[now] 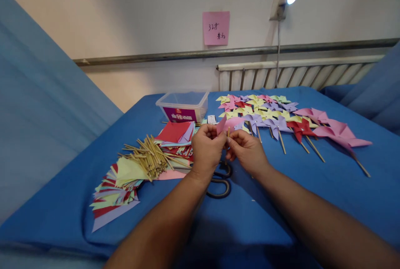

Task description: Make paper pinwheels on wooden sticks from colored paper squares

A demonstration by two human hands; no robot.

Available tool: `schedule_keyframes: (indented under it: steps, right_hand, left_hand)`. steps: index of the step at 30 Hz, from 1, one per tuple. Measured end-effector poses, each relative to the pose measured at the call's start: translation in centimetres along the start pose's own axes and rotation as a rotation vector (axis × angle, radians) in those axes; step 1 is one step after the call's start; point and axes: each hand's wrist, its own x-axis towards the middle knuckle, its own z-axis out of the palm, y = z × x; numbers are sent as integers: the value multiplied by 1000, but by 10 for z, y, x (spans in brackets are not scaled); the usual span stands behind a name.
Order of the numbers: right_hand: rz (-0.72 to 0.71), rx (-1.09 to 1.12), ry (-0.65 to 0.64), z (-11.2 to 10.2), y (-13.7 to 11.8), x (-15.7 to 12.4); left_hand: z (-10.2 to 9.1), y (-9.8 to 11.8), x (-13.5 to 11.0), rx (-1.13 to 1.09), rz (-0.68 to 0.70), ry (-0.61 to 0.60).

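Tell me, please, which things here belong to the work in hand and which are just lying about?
In hand: pink paper held by the left hand; thin stick pinched by the right hand; bamboo sticks; cut paper sheets; finished pinwheels.
Lying about: scissors; plastic box; pink sticky note; wall lamp; radiator.

both bare forearms reach forward from the lower edge and converge. the left hand (206,149) is curled in a loose fist, its back facing up, with thumb and forefinger pinched shut at its upper right. the right hand (247,149) sits just beside it, wrist angled inward, its fingertips (233,135) pinched closed toward the left thumb.
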Motion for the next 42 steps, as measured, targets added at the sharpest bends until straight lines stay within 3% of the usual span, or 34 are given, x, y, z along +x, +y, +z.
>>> schedule_keyframes:
  steps: [19, 37, 42]
  right_hand:
    - [10, -80, 24, -3, 5, 5]
    - [-96, -261, 127, -12, 2, 11]
    - [-142, -248, 86, -12, 1, 11]
  left_hand:
    - [0, -8, 1, -55, 24, -47]
    - [-3, -12, 6, -306, -28, -188]
    - [-1, -7, 6, -351, -111, -185]
